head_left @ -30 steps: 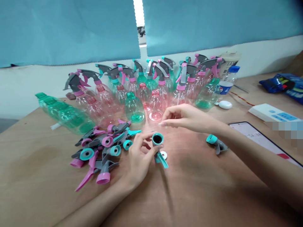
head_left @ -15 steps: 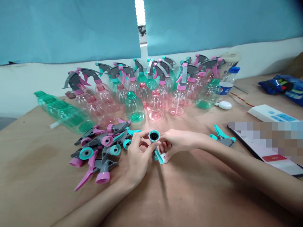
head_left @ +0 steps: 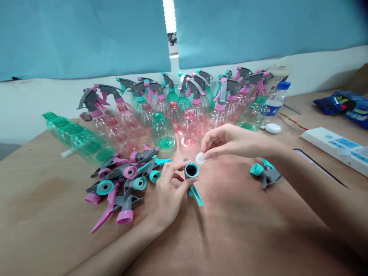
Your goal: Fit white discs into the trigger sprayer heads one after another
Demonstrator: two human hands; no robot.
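Observation:
My left hand (head_left: 171, 190) is closed around a trigger sprayer head (head_left: 196, 194) with a teal collar, whose dark round opening faces me. Between the thumb and fingers of my right hand (head_left: 225, 140) is a small white disc (head_left: 200, 158), held just above and to the right of the collar. To the left lies a heap of pink, teal and grey sprayer heads (head_left: 126, 184). A teal and grey sprayer head (head_left: 266, 173) rests on the table, right of my hands. Standing behind my hands are an open green bottle (head_left: 163, 132) and an open pink bottle (head_left: 189, 128).
Rows of bottles with sprayer heads (head_left: 198, 92) stand along the back wall. Several open green bottles (head_left: 77, 134) stand at the left. On the right are a white power strip (head_left: 336, 143), a blue packet (head_left: 345, 107), a paper cup (head_left: 273, 107) and a phone-like flat object (head_left: 320, 166), partly hidden by my arm.
My right hand has moved up and away from the sprayer head, carrying the white disc. The left hand has shifted slightly right and down. The sprayer head at right appears turned.

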